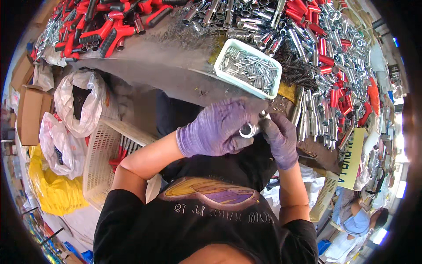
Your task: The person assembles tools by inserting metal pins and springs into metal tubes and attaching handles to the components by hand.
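Note:
My left hand (pixel 215 130), in a purple glove darkened at the fingers, is closed around a shiny metal tube (pixel 247 130), whose round hollow end faces up. Close beside it, my right hand (pixel 282 140), gloved alike, pinches a small round-ended metal part (pixel 263 114). Both hands meet in front of my chest, just off the bench edge. My fingers hide most of both pieces. Beyond them a pale green-white tray (pixel 241 85) holds many small metal pins (pixel 248 68).
Red and black handled tools (pixel 116 35) lie heaped at the far left of the bench (pixel 176 75). Chrome and red tubes (pixel 325 59) and dark springs (pixel 296 66) pile up at right. A plastic crate (pixel 99 165) and white sacks (pixel 77 105) stand left; another person (pixel 356 222) is at lower right.

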The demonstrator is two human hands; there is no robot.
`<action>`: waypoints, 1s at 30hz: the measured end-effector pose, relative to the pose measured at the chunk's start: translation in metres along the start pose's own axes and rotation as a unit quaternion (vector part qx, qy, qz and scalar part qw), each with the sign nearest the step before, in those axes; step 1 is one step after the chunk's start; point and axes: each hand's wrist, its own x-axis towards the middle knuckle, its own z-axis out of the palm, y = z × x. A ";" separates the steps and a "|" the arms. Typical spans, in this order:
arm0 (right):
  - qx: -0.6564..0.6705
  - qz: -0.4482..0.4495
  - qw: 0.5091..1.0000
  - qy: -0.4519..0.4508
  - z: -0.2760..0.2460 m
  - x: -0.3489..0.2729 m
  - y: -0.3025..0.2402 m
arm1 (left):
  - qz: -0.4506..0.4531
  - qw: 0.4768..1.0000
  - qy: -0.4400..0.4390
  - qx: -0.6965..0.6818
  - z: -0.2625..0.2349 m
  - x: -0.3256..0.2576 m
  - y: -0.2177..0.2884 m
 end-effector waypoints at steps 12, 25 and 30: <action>-0.466 -0.169 0.868 -0.034 0.015 0.028 -0.024 | -0.307 0.802 0.244 -0.451 0.006 -0.025 -0.022; -0.426 -0.312 0.836 -0.151 0.077 0.060 -0.070 | -0.281 0.472 0.309 -0.776 0.003 -0.055 -0.029; -0.426 -0.243 0.859 -0.147 0.091 0.070 -0.083 | -0.397 0.589 0.098 -0.697 -0.013 -0.081 -0.041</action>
